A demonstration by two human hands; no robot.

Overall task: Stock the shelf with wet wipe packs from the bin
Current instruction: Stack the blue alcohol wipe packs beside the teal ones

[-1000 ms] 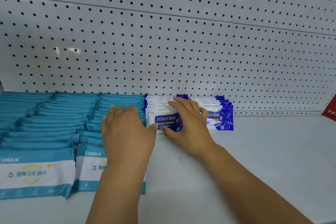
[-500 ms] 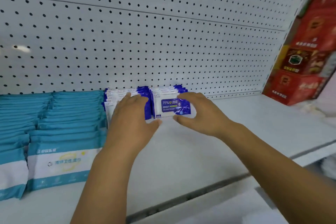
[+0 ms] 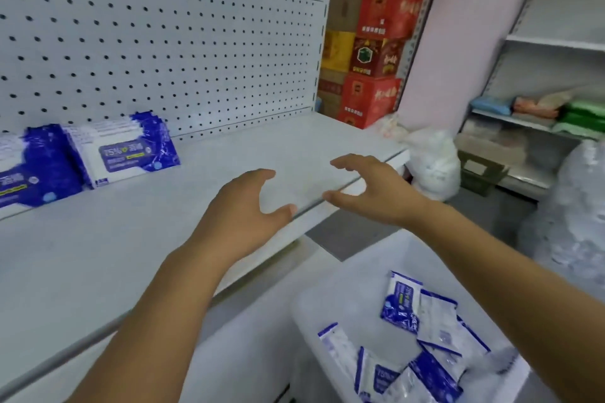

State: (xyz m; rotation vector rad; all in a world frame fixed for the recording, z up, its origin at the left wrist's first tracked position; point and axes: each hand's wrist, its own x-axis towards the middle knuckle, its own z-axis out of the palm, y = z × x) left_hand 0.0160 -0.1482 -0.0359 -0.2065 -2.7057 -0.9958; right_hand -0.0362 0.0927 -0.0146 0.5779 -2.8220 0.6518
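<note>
Well to the left of both hands, two rows of blue wet wipe packs [image 3: 124, 150] stand on the shelf [image 3: 98, 255] against the pegboard back [image 3: 163, 42], and nothing touches them. Half a second ago both hands were cupped round those rows, squaring them up. They have since let go and drawn away to the right.

The left hand [image 3: 242, 206] hovers over bare shelf near its front edge, fingers loosely curved and thumb spread, holding nothing. Just beside it, the right hand [image 3: 370, 190] is also empty, its fingers relaxed and apart above the shelf's front edge.

Below and to the right of the hands sits the white bin [image 3: 347, 278], with loose packs [image 3: 422, 330] lying jumbled inside. The view has swung that way too.

I judge the last placement finished and a reach into the bin for more packs about to start. The stretch of shelf between the rows and the hands is still unfilled.
</note>
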